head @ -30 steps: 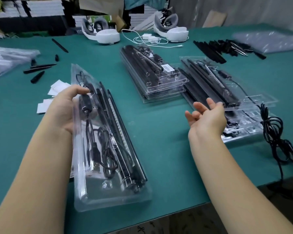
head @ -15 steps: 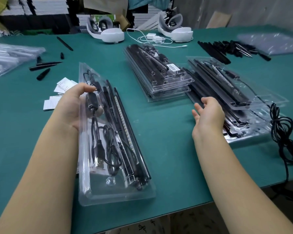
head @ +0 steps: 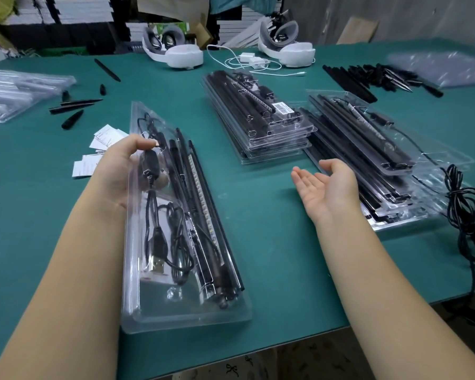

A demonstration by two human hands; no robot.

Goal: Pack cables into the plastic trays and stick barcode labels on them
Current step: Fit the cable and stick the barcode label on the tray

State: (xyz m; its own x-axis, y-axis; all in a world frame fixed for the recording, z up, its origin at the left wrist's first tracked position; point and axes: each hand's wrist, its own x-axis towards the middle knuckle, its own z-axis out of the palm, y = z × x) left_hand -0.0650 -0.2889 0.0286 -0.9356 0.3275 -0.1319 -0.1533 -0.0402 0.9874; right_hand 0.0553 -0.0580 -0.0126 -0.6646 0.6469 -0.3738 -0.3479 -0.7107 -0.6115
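Right hand has turned palm-up, fingers straight; left hand grips tray

The worktop was a flat teal green. The clear plastic tray held a black USB cable with a silver plug and black rods beside a strip dotted pale yellow. A stack of clear trays carried a white label striped with a black barcode. White paper labels lay at the left. Two headsets were white with grey padding. Loose black rods lay far right, with a black cable bundle nearer.
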